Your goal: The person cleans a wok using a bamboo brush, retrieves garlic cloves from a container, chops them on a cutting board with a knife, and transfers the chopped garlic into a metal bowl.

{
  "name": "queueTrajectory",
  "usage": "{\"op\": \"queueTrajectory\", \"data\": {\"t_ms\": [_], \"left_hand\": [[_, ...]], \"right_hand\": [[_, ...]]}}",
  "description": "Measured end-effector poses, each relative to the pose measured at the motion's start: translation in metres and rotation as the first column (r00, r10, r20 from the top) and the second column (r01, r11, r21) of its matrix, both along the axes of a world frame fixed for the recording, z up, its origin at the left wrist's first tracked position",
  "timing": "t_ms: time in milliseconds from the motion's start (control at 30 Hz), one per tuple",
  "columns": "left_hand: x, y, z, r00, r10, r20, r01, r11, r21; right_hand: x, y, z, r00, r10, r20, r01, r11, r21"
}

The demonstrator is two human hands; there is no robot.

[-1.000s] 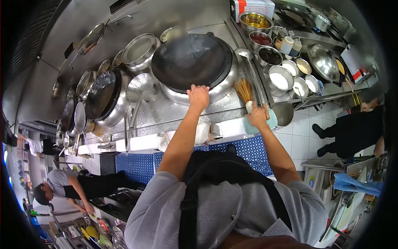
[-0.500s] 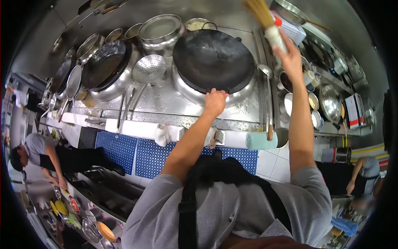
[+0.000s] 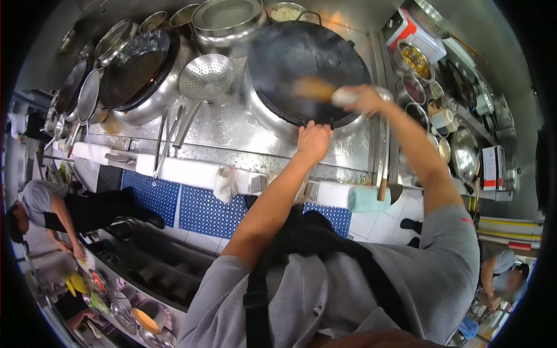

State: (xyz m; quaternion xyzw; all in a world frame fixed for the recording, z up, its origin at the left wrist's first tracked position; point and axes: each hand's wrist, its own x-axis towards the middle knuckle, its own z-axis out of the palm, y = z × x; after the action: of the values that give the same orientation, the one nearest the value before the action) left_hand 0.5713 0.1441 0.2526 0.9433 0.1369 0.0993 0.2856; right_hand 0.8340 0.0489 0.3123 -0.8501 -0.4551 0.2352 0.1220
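A large black wok (image 3: 301, 55) sits on the round metal ring of the stove (image 3: 262, 114). My left hand (image 3: 315, 141) is closed on the wok's near rim, where its handle is mostly hidden by my fingers. My right hand (image 3: 366, 100) grips the pale wrapped handle of a bamboo wok brush (image 3: 315, 89). The brush lies sideways over the wok's interior, its bristles smeared by motion; whether they touch the surface I cannot tell. A perforated skimmer (image 3: 207, 78) rests left of the wok. Right of the wok is a ladle (image 3: 383, 174), its bowl partly behind my right hand.
More dark woks (image 3: 134, 75) stand at the left, with metal pots (image 3: 227, 17) behind. Bowls of ingredients (image 3: 414, 60) line the right shelf. A folded green cloth (image 3: 369, 199) lies on the front rail. One co-worker (image 3: 46, 203) is at left, another (image 3: 503, 275) at right.
My right hand has brought the brush down and left, from above the right shelf to over the wok. My left hand stays on the wok's rim. The camera view has shifted slightly.
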Motion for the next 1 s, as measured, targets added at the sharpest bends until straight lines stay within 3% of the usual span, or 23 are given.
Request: {"op": "queueTrajectory", "data": {"t_ms": [33, 67, 100, 133, 233, 267, 300, 333, 367, 400, 433, 467, 500, 533, 567, 633, 700, 767, 867, 900, 933, 967, 1000], "left_hand": [[0.003, -0.001, -0.001, 1.000, 0.003, -0.013, -0.003, 1.000, -0.004], [0.007, -0.001, -0.003, 1.000, 0.017, 0.002, -0.017, 1.000, 0.004], [0.008, -0.002, -0.007, 1.000, 0.028, 0.013, -0.029, 0.999, 0.014], [0.007, -0.005, -0.011, 0.999, 0.039, 0.017, -0.039, 0.999, 0.018], [0.004, -0.003, -0.007, 0.999, 0.020, 0.047, -0.020, 1.000, 0.001], [0.003, -0.002, -0.008, 0.999, 0.021, 0.050, -0.021, 1.000, -0.002], [0.002, -0.002, -0.008, 0.998, 0.021, 0.061, -0.020, 1.000, -0.019], [0.001, -0.001, -0.008, 0.997, 0.022, 0.071, -0.020, 0.999, -0.036], [0.001, 0.001, -0.007, 0.996, 0.019, 0.082, -0.014, 0.999, -0.051], [0.007, 0.005, -0.006, 0.993, 0.019, 0.113, -0.013, 0.999, -0.051], [0.006, 0.007, -0.009, 0.992, 0.019, 0.125, -0.012, 0.999, -0.053], [0.000, 0.003, -0.013, 0.992, 0.015, 0.126, -0.008, 0.998, -0.059], [0.000, 0.004, -0.015, 0.992, 0.011, 0.124, -0.003, 0.998, -0.067], [-0.001, 0.005, -0.016, 0.993, 0.006, 0.120, 0.003, 0.997, -0.071], [0.001, 0.006, -0.017, 0.993, 0.003, 0.117, 0.006, 0.997, -0.078], [-0.004, 0.005, -0.021, 0.990, 0.004, 0.141, 0.005, 0.998, -0.064], [0.001, 0.011, -0.017, 0.991, -0.005, 0.135, 0.013, 0.998, -0.059], [0.000, 0.013, -0.014, 0.998, -0.006, 0.057, 0.011, 0.996, -0.090], [0.000, 0.013, -0.017, 0.995, -0.030, 0.090, 0.038, 0.996, -0.082], [0.002, 0.011, -0.017, 0.996, -0.023, 0.090, 0.030, 0.996, -0.079], [0.001, 0.010, -0.017, 0.996, -0.013, 0.087, 0.019, 0.997, -0.073], [0.001, 0.012, -0.017, 0.997, -0.004, 0.080, 0.009, 0.998, -0.066], [0.002, 0.014, -0.017, 0.995, -0.003, 0.099, 0.009, 0.998, -0.063]], "right_hand": [[0.052, -0.002, 0.029, 0.920, -0.049, 0.389, 0.171, 0.943, -0.285], [0.093, -0.004, 0.047, 0.795, -0.113, 0.596, 0.291, 0.933, -0.211], [0.102, 0.010, 0.056, 0.723, -0.356, 0.592, 0.264, 0.934, 0.239], [0.098, 0.028, 0.062, 0.574, -0.437, 0.692, 0.306, 0.899, 0.314], [0.068, 0.055, -0.020, 0.785, -0.331, 0.525, 0.303, 0.943, 0.141], [0.053, 0.059, -0.039, 0.751, -0.276, 0.600, 0.295, 0.953, 0.070], [0.019, 0.054, -0.018, 0.869, -0.028, 0.494, 0.098, 0.988, -0.117], [-0.048, 0.043, 0.045, 0.986, -0.130, -0.103, 0.110, 0.978, -0.175], [-0.013, 0.016, -0.034, 0.908, 0.393, 0.143, -0.418, 0.856, 0.304], [-0.008, 0.009, -0.005, 0.955, 0.294, 0.025, -0.294, 0.941, 0.166], [0.007, 0.002, 0.004, 0.980, 0.168, 0.103, -0.171, 0.985, 0.030], [0.024, -0.005, 0.013, 0.980, 0.060, 0.188, -0.039, 0.993, -0.111], [0.068, 0.008, 0.014, 0.879, -0.016, 0.477, 0.113, 0.978, -0.176], [0.070, 0.024, 0.020, 0.819, -0.256, 0.514, 0.241, 0.966, 0.096], [0.065, 0.048, 0.028, 0.730, -0.485, 0.482, 0.339, 0.869, 0.361], [0.057, 0.075, -0.011, 0.790, -0.353, 0.502, 0.321, 0.935, 0.152], [-0.035, 0.080, 0.016, 0.975, -0.219, -0.030, 0.216, 0.974, -0.065], [-0.067, 0.063, -0.005, 0.983, 0.069, -0.170, -0.049, 0.992, 0.118], [-0.007, 0.024, -0.006, 0.999, -0.045, -0.020, 0.045, 0.999, 0.023], [0.028, 0.022, 0.007, 0.944, -0.064, 0.323, 0.076, 0.997, -0.025], [0.063, 0.021, 0.021, 0.786, -0.088, 0.612, 0.167, 0.983, -0.073], [0.046, 0.038, 0.046, 0.776, -0.265, 0.573, 0.257, 0.962, 0.096], [0.044, 0.054, 0.030, 0.729, -0.357, 0.584, 0.297, 0.934, 0.199]]}}
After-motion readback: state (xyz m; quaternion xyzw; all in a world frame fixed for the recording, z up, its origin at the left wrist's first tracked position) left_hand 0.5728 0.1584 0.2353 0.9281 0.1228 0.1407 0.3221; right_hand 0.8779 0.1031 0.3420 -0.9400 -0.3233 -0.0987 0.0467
